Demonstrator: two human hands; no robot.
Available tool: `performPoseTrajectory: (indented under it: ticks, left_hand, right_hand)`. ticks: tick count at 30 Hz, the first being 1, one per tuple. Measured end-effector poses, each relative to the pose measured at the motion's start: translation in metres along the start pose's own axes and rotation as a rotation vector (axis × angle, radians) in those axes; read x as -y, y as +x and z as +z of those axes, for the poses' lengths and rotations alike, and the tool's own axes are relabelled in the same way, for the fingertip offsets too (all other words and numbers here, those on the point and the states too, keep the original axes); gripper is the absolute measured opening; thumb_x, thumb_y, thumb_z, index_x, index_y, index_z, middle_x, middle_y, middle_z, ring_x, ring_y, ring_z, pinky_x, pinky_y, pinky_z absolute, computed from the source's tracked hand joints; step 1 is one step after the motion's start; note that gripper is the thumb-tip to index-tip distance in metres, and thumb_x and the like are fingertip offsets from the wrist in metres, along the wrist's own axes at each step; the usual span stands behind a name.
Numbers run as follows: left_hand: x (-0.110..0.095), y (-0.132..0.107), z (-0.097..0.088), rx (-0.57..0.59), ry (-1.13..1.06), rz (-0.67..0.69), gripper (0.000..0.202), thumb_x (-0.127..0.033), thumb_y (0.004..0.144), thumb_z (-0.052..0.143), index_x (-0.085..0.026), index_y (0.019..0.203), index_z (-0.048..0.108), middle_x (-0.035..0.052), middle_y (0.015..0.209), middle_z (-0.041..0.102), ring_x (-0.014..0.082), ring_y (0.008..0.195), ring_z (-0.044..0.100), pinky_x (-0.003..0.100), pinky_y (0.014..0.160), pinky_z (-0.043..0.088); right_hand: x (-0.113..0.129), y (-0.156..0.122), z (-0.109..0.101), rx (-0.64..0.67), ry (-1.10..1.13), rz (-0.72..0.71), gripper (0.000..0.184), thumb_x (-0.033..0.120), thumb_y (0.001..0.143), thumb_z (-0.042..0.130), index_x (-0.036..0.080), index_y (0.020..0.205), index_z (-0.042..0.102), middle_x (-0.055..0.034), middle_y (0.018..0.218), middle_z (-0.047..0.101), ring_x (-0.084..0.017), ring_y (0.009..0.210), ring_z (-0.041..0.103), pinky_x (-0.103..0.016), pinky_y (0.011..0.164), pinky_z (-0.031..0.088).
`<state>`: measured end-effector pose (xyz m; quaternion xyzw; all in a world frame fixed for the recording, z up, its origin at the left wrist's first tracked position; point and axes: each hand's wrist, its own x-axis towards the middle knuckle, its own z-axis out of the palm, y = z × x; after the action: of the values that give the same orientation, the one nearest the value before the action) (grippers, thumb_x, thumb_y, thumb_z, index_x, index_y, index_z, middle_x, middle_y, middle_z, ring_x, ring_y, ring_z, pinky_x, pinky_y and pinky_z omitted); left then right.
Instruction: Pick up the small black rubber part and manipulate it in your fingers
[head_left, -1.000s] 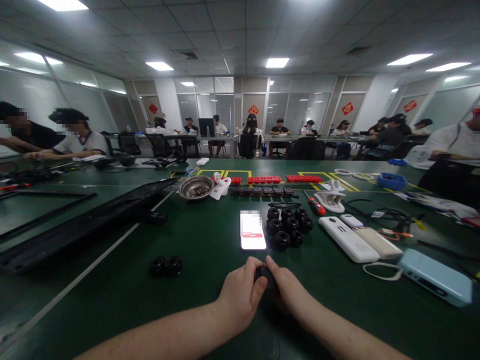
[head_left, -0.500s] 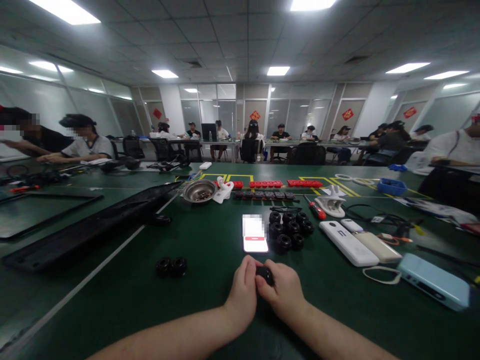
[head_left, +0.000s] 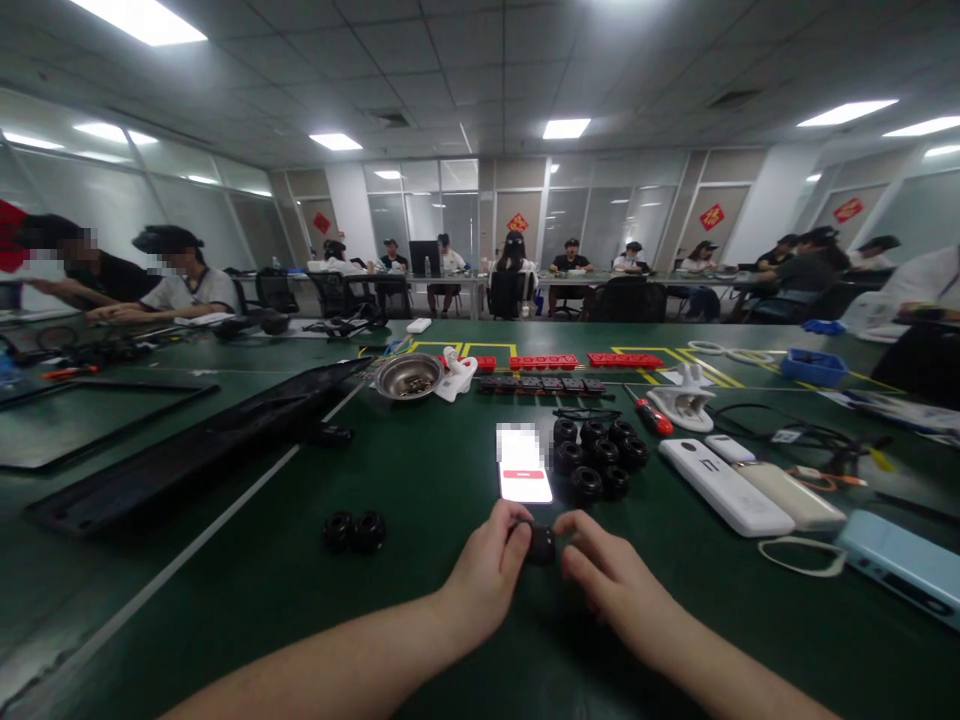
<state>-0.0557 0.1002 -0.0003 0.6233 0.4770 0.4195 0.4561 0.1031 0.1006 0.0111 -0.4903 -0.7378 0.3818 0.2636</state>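
Note:
My left hand (head_left: pixel 484 575) pinches a small black round part (head_left: pixel 540 545) just above the green table (head_left: pixel 420 600). Beside that part, my right hand (head_left: pixel 611 578) has its fingers loosely curled, and I cannot tell whether its fingertips touch the part. Just beyond my hands lies a lit phone (head_left: pixel 523 470). To the phone's right sits a cluster of several black round parts (head_left: pixel 596 455). Two more black round parts (head_left: pixel 354 530) lie together to the left of my hands.
A metal bowl (head_left: pixel 409 376), red strips (head_left: pixel 570 360), a red-handled screwdriver (head_left: pixel 651 415), white power banks (head_left: pixel 724 485) and cables lie further out. A long black panel (head_left: pixel 187 445) runs along the left. Other people sit at the table's left, right and far sides.
My right hand has let go of the black part and moved slightly right; my left hand keeps hold of it. The view has shifted a little to the left.

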Motion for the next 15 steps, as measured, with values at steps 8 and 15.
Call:
performPoseTrajectory:
  ticks: [8, 15]
  left_hand:
    - [0.003, -0.006, 0.000, 0.099, 0.364, 0.099, 0.027, -0.040, 0.081, 0.036, -0.018, 0.095, 0.045, 0.0051, 0.081, 0.057, 0.0188, 0.072, 0.052, 0.029, 0.064, 0.037]
    - [-0.002, -0.008, 0.004, 0.041, 0.212, 0.069, 0.023, -0.039, 0.081, 0.036, -0.018, 0.085, 0.046, 0.0012, 0.072, 0.052, 0.0142, 0.064, 0.049, 0.025, 0.059, 0.035]
  right_hand:
    - [-0.011, 0.006, 0.010, 0.109, 0.292, 0.102, 0.032, 0.047, 0.079, 0.036, 0.017, 0.072, 0.044, 0.0029, 0.059, 0.049, -0.010, 0.045, 0.052, -0.021, 0.041, 0.041]
    - [-0.004, -0.003, 0.007, -0.007, -0.027, -0.124, 0.014, 0.025, 0.082, 0.038, 0.017, 0.091, 0.046, -0.0016, 0.073, 0.055, -0.014, 0.064, 0.054, -0.027, 0.059, 0.044]
